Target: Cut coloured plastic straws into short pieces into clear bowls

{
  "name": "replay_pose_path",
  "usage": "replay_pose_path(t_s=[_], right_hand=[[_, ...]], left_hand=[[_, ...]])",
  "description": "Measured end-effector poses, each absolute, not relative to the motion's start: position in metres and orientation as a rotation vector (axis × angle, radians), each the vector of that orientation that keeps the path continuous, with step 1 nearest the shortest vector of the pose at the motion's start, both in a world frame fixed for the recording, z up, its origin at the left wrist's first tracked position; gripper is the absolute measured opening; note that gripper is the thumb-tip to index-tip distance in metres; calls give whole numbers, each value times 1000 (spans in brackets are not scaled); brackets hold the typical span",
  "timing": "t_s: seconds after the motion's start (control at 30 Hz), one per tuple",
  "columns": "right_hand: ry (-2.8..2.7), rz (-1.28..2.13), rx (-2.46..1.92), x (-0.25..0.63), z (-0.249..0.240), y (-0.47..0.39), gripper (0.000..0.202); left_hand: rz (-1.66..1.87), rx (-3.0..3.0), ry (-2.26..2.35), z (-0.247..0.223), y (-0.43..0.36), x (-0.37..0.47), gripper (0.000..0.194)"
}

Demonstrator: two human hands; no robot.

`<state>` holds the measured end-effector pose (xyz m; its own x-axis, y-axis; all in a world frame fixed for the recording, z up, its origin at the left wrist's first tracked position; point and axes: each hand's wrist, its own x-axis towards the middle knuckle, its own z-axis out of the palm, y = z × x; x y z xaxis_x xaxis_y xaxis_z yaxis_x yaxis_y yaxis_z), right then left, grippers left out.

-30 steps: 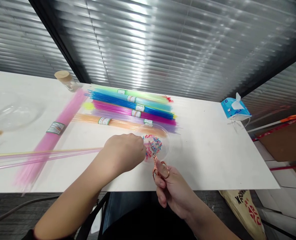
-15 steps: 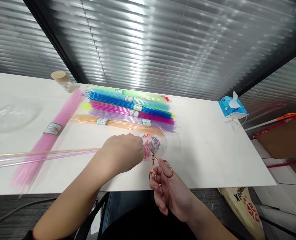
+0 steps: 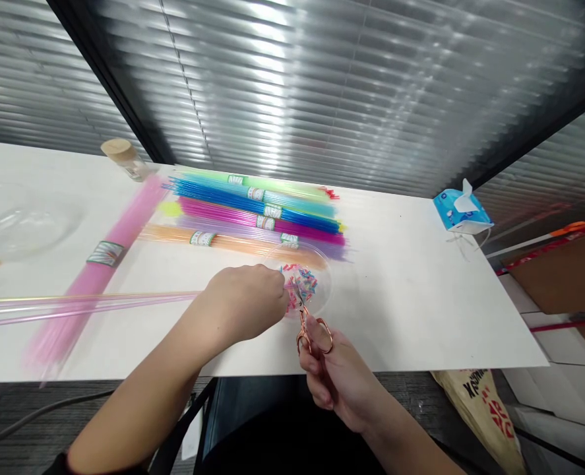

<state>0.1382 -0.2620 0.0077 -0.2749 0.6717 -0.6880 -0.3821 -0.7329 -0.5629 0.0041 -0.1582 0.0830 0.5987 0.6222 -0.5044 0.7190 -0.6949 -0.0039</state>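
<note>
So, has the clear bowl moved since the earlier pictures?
No, the clear bowl shows no visible shift in any direction, judged against the orange bundle.

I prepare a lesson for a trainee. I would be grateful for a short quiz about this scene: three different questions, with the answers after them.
1. Which hand holds the scissors?
2. True or false: in the picture, the blue tissue box is to the right of the banded bundles.
3. Fill in the missing word: the small coloured pieces lie in a clear, round ____.

Key: 1. The right hand. 2. True. 3. Dish.
</note>
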Motion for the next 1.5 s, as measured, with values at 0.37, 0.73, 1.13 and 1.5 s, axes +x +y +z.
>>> replay_pose_path(t_s=[0.37,0.73,1.13,1.5], right_hand=[[-267,2090,-1270,139,8,-262,55],[-248,2217,-1190,140,14,-262,54],[-286,2104,-1245,131,14,-262,55],[-266,2060,-1263,128,15,-259,56]], left_hand=[[-721,2660,1081,75,-153,2,32],[-611,2639,1102,71,-154,3,29],[-644,2656,1063,69,-154,8,29],[-738,2581,1101,73,-151,17,32]])
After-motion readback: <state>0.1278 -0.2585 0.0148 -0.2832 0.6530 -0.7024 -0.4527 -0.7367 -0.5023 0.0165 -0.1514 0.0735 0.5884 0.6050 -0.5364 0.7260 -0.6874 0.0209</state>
